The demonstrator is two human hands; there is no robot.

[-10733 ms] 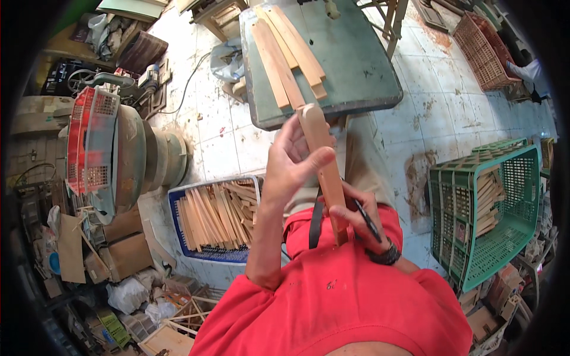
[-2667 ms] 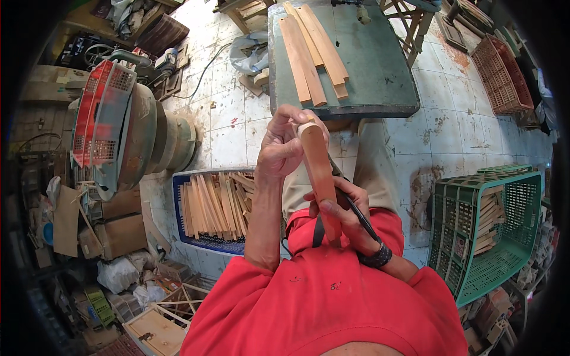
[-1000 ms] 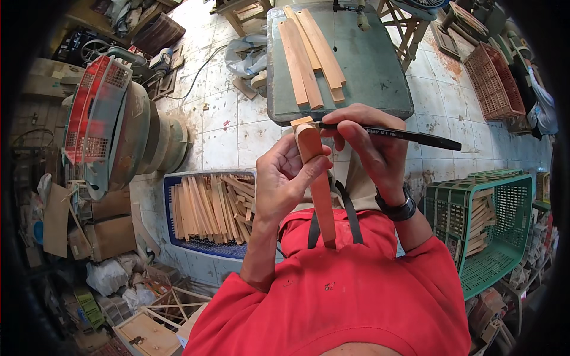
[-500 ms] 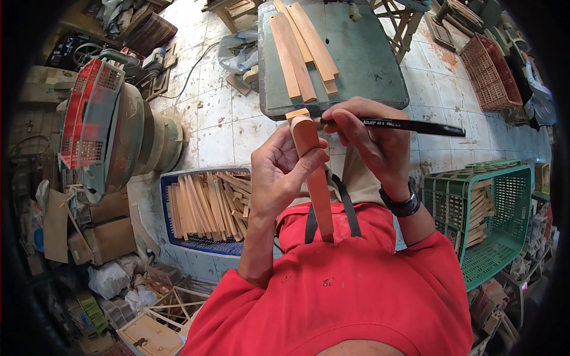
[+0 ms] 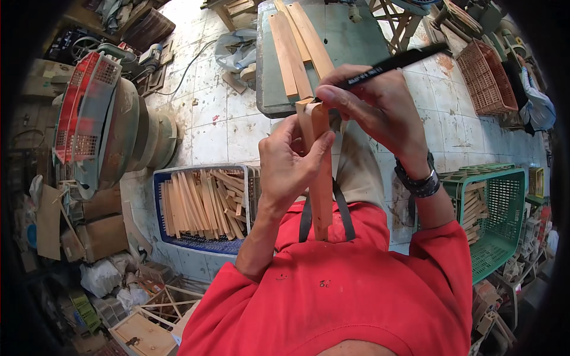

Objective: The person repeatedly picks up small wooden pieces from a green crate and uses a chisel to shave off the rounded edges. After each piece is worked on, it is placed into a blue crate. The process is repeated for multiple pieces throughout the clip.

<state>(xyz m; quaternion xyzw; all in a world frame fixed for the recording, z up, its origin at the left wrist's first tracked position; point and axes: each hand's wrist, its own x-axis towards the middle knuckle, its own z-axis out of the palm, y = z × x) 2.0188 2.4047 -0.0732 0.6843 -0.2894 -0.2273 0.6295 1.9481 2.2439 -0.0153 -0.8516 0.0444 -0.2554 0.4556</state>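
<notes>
A long wooden strip [image 5: 321, 172] stands end-up before my chest, its lower end near my red shirt. My left hand [image 5: 291, 166] is closed round its upper part, thumb across the front face. Between the fingers of my right hand [image 5: 380, 113] is a black marker pen [image 5: 392, 66], its back end pointing up and right. The pen's tip is at the strip's top end, partly covered by my fingers. Just beyond, several similar wooden strips [image 5: 288, 56] lie on a green-topped table [image 5: 356, 41].
To the left, a blue basket [image 5: 196, 245] holds many wooden strips; a green crate [image 5: 504, 237] with more strips is at the right. A large fan-like machine with a red guard [image 5: 83, 113] stands at far left. A reddish basket [image 5: 484, 77] sits at the back right.
The pen has swung from nearly level to tilted up, and its tip has come over the strip's top end. The strip has turned and shifted slightly right in my left hand.
</notes>
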